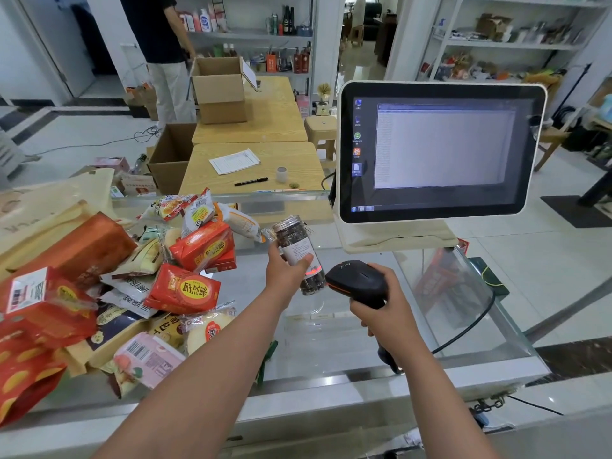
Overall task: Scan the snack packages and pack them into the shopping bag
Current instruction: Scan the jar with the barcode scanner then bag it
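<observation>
Head view: my left hand [285, 271] grips a clear, silver-lidded jar of dark dried bits [299, 251], tilted above the glass worktop [331, 342]. My right hand [390, 309] is wrapped around a black handheld scanner [357, 279], its nose just beside the jar. Heaped red and pink snack packages [139, 286] crowd the left; bare glass lies beneath my hands, bounded by the white-framed monitor [440, 150].

Two bare forearms, no sleeves, rings or watch visible.

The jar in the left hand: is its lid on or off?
On. The jar, gripped by the left hand, has its silver screw cap seated on top.
</observation>
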{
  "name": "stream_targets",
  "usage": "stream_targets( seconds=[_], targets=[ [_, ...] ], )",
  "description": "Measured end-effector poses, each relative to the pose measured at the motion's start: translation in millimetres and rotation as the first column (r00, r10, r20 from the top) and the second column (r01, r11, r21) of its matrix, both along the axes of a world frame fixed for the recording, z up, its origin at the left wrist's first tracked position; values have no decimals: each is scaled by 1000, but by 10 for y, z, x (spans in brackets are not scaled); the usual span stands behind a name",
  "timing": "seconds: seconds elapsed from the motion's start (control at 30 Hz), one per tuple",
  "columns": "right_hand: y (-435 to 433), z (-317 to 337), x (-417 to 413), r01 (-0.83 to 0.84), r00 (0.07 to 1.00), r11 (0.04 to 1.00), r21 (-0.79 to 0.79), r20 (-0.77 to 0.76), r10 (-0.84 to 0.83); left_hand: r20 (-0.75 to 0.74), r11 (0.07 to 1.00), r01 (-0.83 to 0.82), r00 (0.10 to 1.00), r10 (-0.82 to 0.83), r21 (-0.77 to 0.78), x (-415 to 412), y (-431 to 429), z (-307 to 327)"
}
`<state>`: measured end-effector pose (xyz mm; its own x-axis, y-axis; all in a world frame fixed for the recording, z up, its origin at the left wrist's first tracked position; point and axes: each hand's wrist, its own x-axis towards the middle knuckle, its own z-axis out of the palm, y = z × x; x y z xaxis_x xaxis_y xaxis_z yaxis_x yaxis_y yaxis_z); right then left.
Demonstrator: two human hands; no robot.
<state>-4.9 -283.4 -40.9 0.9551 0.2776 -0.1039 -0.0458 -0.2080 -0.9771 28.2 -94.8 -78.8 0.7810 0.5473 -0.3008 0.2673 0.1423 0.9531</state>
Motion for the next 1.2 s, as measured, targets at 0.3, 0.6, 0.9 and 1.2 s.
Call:
stream_targets(
  seconds=[0.3,0.6,0.9,1.2],
  targets=[
    [1,-16,14,8,1000,1000,11,14,-8,-2,1000,10,1000,-10,6,12,19,-32],
    [2,-48,23,8,1000,1000,0,18,-8,-14,1000,7,1000,-7,3,40,34,-65],
    [153,-308,37,-81,997,973,-215,1,83,11,996,-38,999,39,-75,34,88,-110],
    [235,-536,-44,-127,989,888,-442,15,149,26,997,-24,999,26,-78,-15,138,-94]
  ],
)
